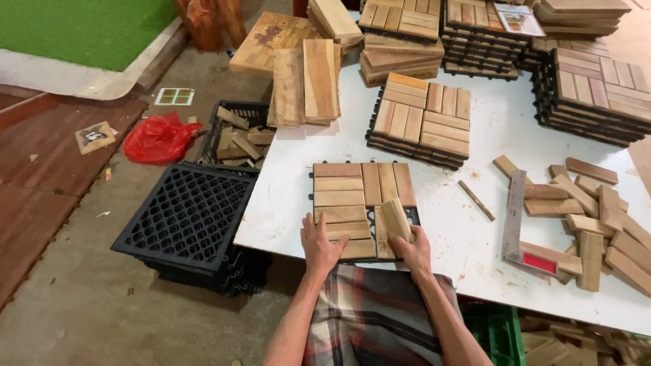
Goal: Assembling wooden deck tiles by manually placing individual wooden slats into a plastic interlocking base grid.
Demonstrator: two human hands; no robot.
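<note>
The right hand [412, 249] grips a short wooden slat [396, 219], tilted up over the last open slot at the near right corner of the deck tile [356, 193] — long axis pointing away from the person. The left hand [319, 244] rests flat, fingers spread, on the near-left slats. The black grid beneath the slat is mostly hidden — farther off, stacked tiles [420, 118].

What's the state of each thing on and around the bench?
Deck tile: flat, one corner unfilled.
Wooden slat: tilted over the gap.
Right hand: gripping the slat.
Left hand: flat on the tile.
Black crate: upside down.
Finished tiles: stacked.
Loose slats: piled.
</note>
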